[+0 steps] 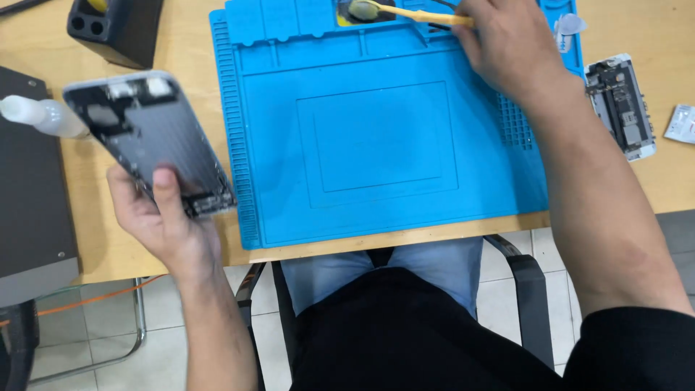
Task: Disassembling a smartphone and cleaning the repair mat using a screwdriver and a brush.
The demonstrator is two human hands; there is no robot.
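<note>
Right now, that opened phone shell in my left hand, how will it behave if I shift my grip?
The opened phone shell looks thin and rigid, so it probably won't flex. The left hand pinches only its lower end, so it may tip. Exposed parts inside look fragile, so edge holds seem safer.

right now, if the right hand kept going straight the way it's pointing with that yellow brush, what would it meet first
The right hand points toward the mat's far edge, brush angled left. Its bristle head already sits over the dark and yellow recess in the blue mat, so that comes first, though depth leaves contact unclear.
</note>
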